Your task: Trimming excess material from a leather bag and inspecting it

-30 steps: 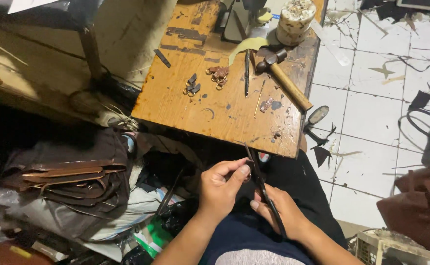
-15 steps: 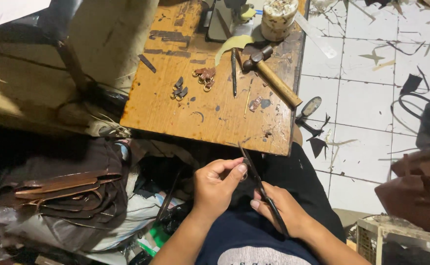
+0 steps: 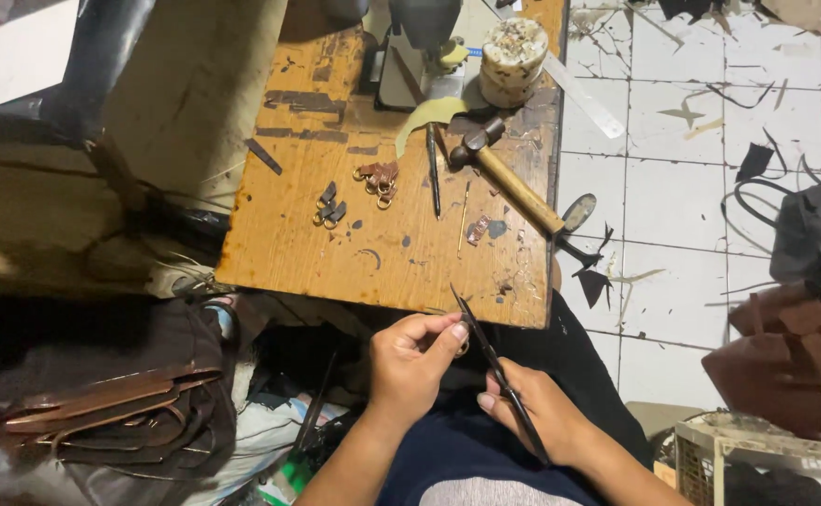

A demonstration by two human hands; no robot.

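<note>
1. My right hand [image 3: 546, 412] is closed around the lower half of a long, thin black strip [image 3: 497, 373], which runs up out of my fist at a slant, its tip ending just over the near edge of the wooden table [image 3: 289, 253].
2. My left hand [image 3: 410, 361] has thumb and forefinger pinched shut beside the strip's upper part; they seem to hold a small ring, too hidden to be sure.
3. Both hands hover above my lap, just in front of the table.
4. On the table lie a wooden-handled hammer [image 3: 509, 178], a dark awl [image 3: 433, 169] and 2 small clusters of leather tabs with rings [image 3: 378, 176].
5. A pale round block [image 3: 514, 58] stands at the far edge.
6. A brown leather bag [image 3: 101, 403] sits on the floor to my left.
</note>
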